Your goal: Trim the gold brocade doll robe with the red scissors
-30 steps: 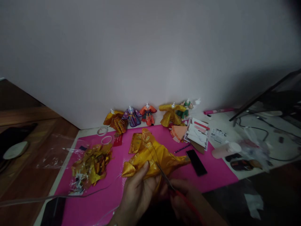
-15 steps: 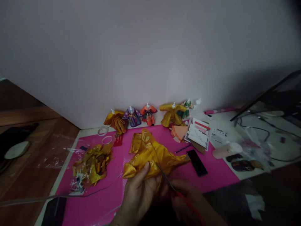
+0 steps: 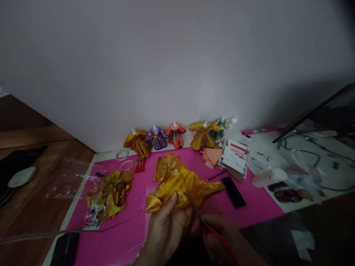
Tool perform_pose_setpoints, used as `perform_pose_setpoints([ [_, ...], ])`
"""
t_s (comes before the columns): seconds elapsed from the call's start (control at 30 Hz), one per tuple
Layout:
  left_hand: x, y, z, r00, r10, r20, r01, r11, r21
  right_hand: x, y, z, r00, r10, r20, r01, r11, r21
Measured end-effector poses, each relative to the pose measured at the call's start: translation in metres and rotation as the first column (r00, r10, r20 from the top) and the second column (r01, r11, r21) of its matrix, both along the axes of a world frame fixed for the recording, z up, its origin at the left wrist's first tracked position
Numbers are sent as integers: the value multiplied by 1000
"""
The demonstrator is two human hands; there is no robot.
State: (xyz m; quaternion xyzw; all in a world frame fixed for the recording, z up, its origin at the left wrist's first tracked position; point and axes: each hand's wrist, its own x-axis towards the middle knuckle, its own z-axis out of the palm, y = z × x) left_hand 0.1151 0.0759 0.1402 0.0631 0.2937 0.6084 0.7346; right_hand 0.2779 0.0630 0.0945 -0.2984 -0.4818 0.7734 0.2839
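Note:
My left hand grips the lower edge of a shiny yellow embroidered cloth, thumb on top and fingers beneath. In my right hand is a pair of scissors with red handles; the metal blades point up and left, with the tip on the cloth near my left thumb. A dark line runs along the cloth above the tip. The cloth lies partly over a pink mat. The fingers under the cloth are hidden.
Doll-sized robes stand along the wall. Yellow scraps lie in clear plastic at left. A black phone, papers and a pale bottle are at right. A black case sits at lower left.
The whole view has shifted very slightly. My hands, the scissors and the cloth keep nearly the same places relative to each other.

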Motion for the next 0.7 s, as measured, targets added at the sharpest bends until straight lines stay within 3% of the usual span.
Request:
perform_pose_setpoints([
  [0.23,3,-3,0,1000,-3,-9,4,1000,19,0,1,1,999,6,48,-8,999,38],
  [0.37,4,-5,0,1000,0,-14,0,1000,14,-2,3,1,999,13,52,-12,1000,-11],
  [0.53,5,-7,-3,999,4,-47,-5,1000,-21,-3,5,5,999,4,41,-8,996,89],
  [0.7,6,-8,-4,997,18,-81,-23,998,-56,-4,5,9,996,6,86,-13,997,76],
])
